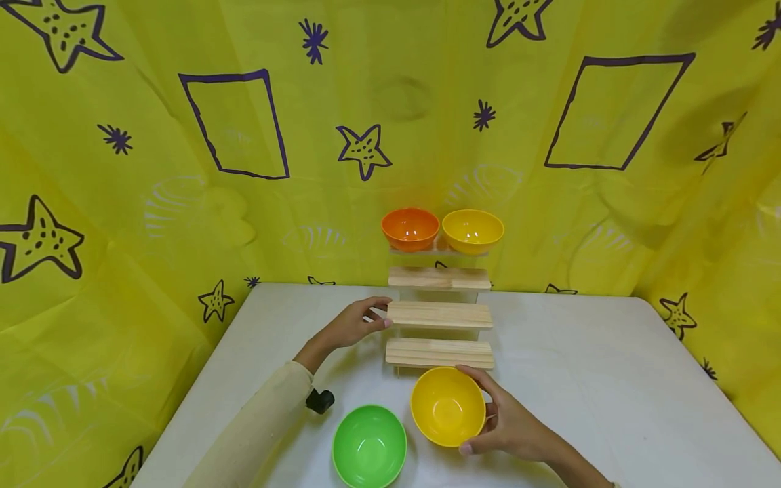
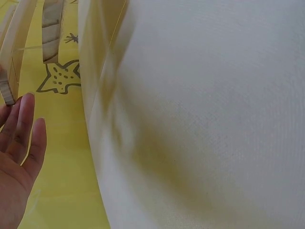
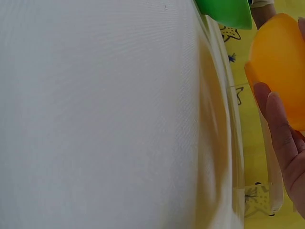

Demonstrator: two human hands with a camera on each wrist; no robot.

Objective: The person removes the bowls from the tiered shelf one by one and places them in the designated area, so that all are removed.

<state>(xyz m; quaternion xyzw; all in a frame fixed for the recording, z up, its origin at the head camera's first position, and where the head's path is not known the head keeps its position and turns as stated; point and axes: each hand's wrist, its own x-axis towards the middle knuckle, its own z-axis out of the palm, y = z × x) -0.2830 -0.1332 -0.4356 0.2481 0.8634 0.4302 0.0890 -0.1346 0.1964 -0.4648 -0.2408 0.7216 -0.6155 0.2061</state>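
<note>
- In front of the wooden rack (image 1: 439,278): near yellow bowl (image 1: 448,407), right hand (image 1: 511,421) gripping its right side, thumb at near rim, fingers round far side.
- Rack's left end: left hand (image 1: 352,325), arm stretched forward, thumb and fingers pinching second-lowest step (image 1: 439,315).
- Just left of held bowl: green bowl (image 1: 369,447) on white table (image 1: 579,379).
- Top step: orange bowl (image 1: 411,230), second yellow bowl (image 1: 473,232).
</note>
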